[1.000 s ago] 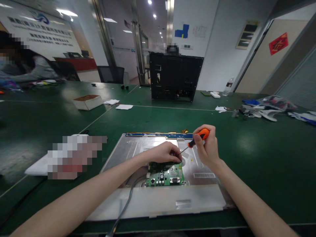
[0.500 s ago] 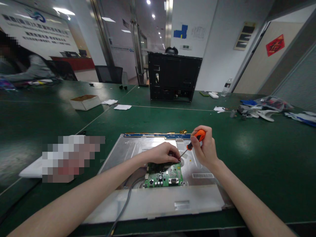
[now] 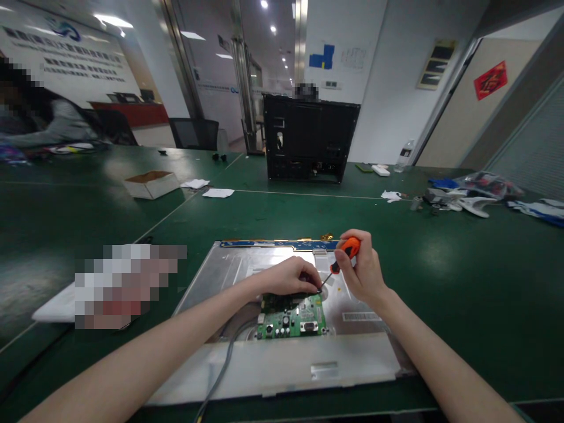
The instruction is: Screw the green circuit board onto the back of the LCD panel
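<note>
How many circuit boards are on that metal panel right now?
2: a green circuit board under the left hand, and a blue strip board along the metal panel's far edge. Others may be hidden.

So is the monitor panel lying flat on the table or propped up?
Flat. The monitor panel lies back-up on the green table, its green circuit board facing up.

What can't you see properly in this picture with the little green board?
Head view only:
- Screwdriver tip and any screw: hidden behind the left hand.
- Far edge of the green circuit board: covered by that hand.
- Grey cable: cut off by the bottom edge.
- Label on the metal panel: too small to read.
</note>
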